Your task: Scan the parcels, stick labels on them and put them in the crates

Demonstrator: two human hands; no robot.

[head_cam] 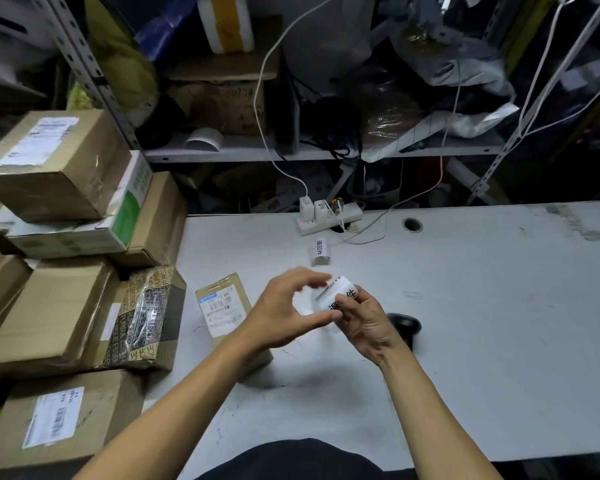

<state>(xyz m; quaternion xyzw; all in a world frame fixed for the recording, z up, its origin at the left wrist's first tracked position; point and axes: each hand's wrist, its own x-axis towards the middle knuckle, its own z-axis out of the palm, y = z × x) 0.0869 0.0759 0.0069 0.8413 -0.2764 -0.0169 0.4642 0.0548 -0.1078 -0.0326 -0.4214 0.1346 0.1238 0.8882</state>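
Observation:
Above the middle of the white table (465,323), my right hand (364,323) grips a white roll of labels (342,292) with black characters printed on it. My left hand (284,313) is at the roll's left side, thumb and fingers curved round its edge; the motion blur hides whether it pinches a label. A small brown parcel (222,306) with a printed shipping label lies on the table just left of and under my left wrist. A black hand scanner (407,325) lies on the table right behind my right hand.
A second label roll (321,252) lies further back. A power strip (328,216) with plugs and cables sits at the table's far edge. Several cardboard parcels (59,306) are stacked at the left. Cluttered metal shelving (291,152) stands behind.

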